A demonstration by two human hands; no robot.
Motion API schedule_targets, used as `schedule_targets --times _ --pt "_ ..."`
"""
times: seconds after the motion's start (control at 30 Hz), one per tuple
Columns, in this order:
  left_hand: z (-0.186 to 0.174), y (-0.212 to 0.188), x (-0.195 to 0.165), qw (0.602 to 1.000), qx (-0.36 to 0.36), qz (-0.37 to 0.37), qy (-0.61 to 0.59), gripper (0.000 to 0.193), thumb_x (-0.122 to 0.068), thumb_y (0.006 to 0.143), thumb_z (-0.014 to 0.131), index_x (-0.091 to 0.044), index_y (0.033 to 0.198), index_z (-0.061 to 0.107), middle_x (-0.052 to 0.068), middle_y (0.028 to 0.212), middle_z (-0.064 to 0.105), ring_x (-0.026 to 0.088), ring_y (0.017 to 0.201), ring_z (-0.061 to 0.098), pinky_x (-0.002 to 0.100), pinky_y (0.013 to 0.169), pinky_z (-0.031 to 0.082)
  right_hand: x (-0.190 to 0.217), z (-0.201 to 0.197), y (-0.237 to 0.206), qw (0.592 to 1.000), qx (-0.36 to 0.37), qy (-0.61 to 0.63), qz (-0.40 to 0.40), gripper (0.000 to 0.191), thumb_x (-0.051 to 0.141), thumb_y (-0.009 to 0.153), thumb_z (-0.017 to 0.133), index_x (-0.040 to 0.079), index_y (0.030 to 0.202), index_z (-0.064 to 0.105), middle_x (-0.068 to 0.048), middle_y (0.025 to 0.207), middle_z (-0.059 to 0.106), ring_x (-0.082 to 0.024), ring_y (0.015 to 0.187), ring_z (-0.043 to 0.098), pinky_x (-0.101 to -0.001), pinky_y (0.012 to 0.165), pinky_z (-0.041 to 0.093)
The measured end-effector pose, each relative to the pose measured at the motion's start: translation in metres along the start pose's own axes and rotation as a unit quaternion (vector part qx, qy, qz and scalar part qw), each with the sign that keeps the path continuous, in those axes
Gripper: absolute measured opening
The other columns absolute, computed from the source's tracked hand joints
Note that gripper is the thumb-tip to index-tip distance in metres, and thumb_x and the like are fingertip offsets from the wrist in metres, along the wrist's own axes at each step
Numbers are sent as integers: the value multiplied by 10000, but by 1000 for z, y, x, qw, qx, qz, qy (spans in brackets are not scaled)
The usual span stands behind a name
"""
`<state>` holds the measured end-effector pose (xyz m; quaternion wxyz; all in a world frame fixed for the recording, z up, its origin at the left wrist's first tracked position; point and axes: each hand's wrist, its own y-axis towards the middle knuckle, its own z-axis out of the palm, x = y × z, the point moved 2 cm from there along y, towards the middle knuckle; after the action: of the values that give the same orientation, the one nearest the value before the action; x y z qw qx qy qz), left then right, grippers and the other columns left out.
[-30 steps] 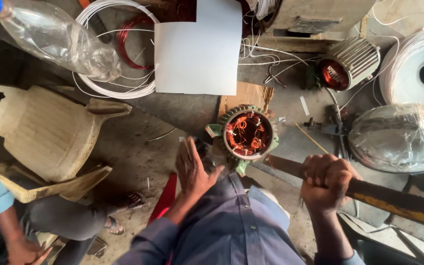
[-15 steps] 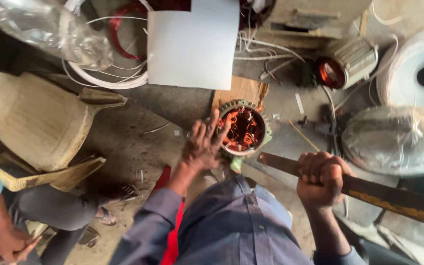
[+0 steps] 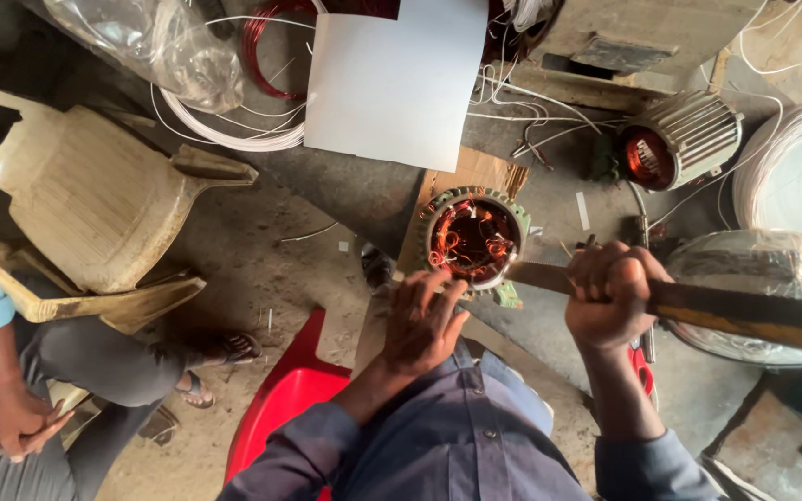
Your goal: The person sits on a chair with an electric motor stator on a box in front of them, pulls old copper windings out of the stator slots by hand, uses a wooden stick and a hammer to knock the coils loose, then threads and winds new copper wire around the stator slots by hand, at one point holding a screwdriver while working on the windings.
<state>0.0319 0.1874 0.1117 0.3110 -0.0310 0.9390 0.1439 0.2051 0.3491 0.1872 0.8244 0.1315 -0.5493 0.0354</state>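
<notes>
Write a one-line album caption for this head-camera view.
Left hand rests against a green motor stator with copper windings, while the right hand grips a long dark bar beside it.

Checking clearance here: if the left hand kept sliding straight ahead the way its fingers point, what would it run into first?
Probably the round green-rimmed motor stator with copper windings. The left hand points up toward it, fingertips already at its near rim; depth is unclear from above.
</notes>
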Motion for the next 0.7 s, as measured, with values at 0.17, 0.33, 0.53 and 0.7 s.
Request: schedule_targets --times 0.17,0.33,0.53,0.7 --pt "-1 20 11 995 45 85 7 721 -353 752 887 -64 1347 601 133 1381 573 349 1359 447 566 1072 353 -31 7 6 999 -23 -37 17 342 122 971 525 122 683 340 2 598 353 -80 489 316 -260 457 303" --pt "0 50 19 994 36 82 -61 554 -378 691 863 -92 1131 686 133 1235 596 362 1314 439 616 1044 311 -56 9 11 991 -76 -95 63 307 102 950 538 112 685 385 -14 602 393 -92 491 344 -263 448 307" --pt "11 59 14 996 67 -1 -64 78 -216 822 724 -168 763 739 16 1087 664 284 1266 506 579 1019 327 -38 -17 -10 988 -102 82 77 287 145 954 535 121 724 366 -9 626 360 -140 545 369 -331 555 361" --pt "24 74 4 990 121 -53 -47 110 -231 762 703 -136 747 755 83 1069 615 346 1210 460 677 969 292 -42 -20 -9 989 -115 51 84 246 135 937 548 115 743 398 -7 617 377 -135 535 378 -340 547 370"
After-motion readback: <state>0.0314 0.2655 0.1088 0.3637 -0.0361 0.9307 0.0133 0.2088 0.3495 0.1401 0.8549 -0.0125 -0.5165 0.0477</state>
